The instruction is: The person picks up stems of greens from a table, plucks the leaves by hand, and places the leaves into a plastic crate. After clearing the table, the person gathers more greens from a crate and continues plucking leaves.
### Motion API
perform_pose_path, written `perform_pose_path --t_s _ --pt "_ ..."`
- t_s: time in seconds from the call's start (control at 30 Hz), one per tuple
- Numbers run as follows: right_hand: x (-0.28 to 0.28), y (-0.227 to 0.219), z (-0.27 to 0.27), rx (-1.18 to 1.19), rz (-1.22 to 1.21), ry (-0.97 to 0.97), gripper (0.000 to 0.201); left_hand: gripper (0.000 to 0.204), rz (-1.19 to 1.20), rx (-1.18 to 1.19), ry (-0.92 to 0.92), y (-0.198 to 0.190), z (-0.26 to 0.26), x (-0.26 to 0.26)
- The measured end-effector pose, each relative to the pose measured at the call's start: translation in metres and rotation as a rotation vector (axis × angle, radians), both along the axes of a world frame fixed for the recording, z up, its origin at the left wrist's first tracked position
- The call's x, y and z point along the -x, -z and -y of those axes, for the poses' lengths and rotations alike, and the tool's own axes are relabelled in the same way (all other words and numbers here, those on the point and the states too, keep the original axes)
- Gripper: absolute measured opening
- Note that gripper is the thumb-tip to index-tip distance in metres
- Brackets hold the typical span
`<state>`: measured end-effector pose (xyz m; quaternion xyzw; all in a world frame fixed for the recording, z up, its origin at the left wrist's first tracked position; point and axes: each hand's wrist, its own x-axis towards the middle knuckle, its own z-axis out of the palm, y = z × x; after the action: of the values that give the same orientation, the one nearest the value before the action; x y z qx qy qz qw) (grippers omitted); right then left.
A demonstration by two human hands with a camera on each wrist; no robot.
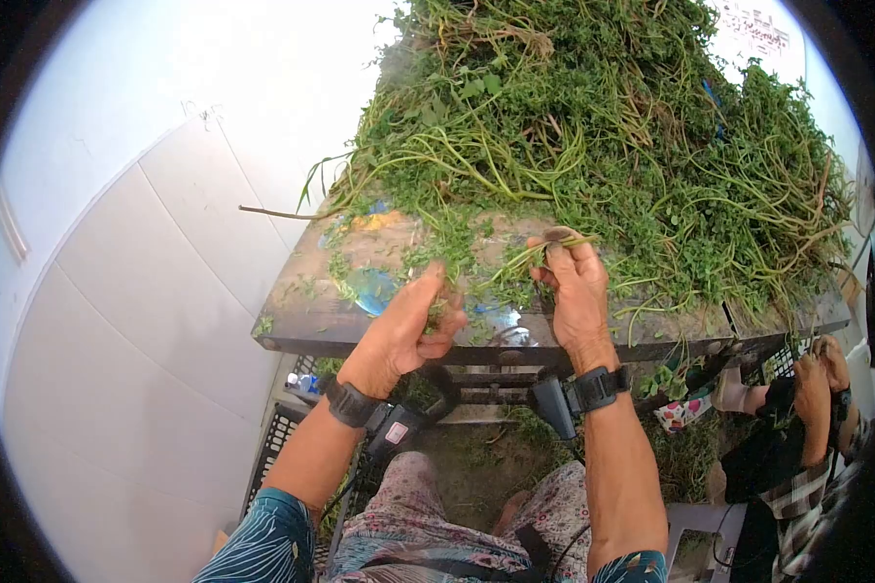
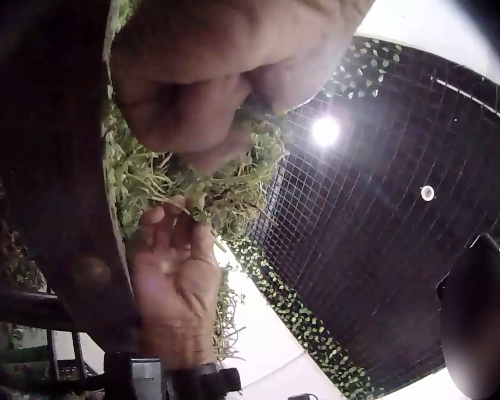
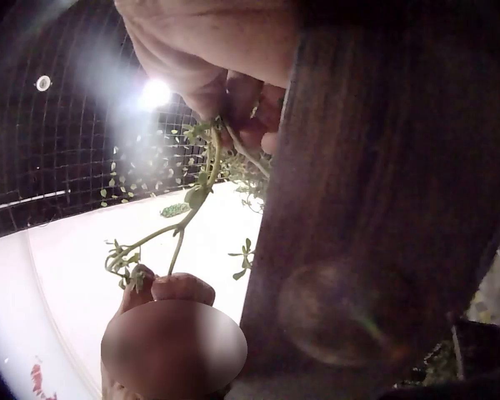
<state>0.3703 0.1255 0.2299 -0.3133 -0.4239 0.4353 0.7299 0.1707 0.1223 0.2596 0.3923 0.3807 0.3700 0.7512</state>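
Note:
My right hand (image 1: 578, 287) pinches a few thin green plant stems between thumb and fingers, just above the front part of the table. They point toward my left hand (image 1: 408, 321), whose fingers are curled, with the fingertips blurred in the head view. In the right wrist view, a forked green stem (image 3: 202, 187) with small leaves runs down from the right hand to the left hand's fingertips, which pinch its lower end. Behind both hands rises a large heap of leafy green plants (image 1: 574, 126) with long tangled stems.
Loose leaves are strewn over the wooden table (image 1: 297, 301), which has blue and yellow patches. A long stem (image 1: 287, 212) sticks out past its left edge. A black crate (image 1: 275, 442) stands below left. Another person's hands (image 1: 819, 384) are at the right, beside the table.

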Motion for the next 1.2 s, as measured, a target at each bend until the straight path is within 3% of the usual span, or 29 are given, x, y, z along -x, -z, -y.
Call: perform_pose_path --t_s 0.13,0.23,0.33,0.43,0.63,0.73,0.83,1.2 --pt "0.001 -0.002 0.002 0.003 0.026 0.007 0.017 0.042 -0.003 0.007 -0.064 0.001 0.003 -0.004" --pt "0.001 -0.001 0.001 0.015 0.028 0.010 0.017 0.039 0.003 -0.156 -0.036 0.005 0.002 0.001" --pt "0.000 0.001 -0.001 0.006 0.043 0.017 0.018 0.032 0.010 -0.147 0.027 0.008 0.004 0.003" --pt "0.000 0.002 0.000 -0.006 0.039 0.008 0.018 0.027 0.020 -0.222 -0.079 0.011 0.010 -0.002" --pt "0.002 -0.001 0.001 0.005 0.035 0.007 0.018 0.029 0.114 -0.257 0.047 0.004 0.017 -0.005" --pt "0.001 -0.001 0.001 0.007 0.045 0.007 0.018 0.028 0.005 -0.203 -0.023 0.006 0.018 -0.009" --pt "0.001 0.000 0.000 0.000 0.045 0.010 0.018 0.030 0.050 -0.239 -0.013 0.012 0.016 -0.007" --pt "0.002 0.001 0.000 -0.015 0.039 0.016 0.017 0.012 -0.183 -0.289 0.094 0.013 0.022 -0.012"
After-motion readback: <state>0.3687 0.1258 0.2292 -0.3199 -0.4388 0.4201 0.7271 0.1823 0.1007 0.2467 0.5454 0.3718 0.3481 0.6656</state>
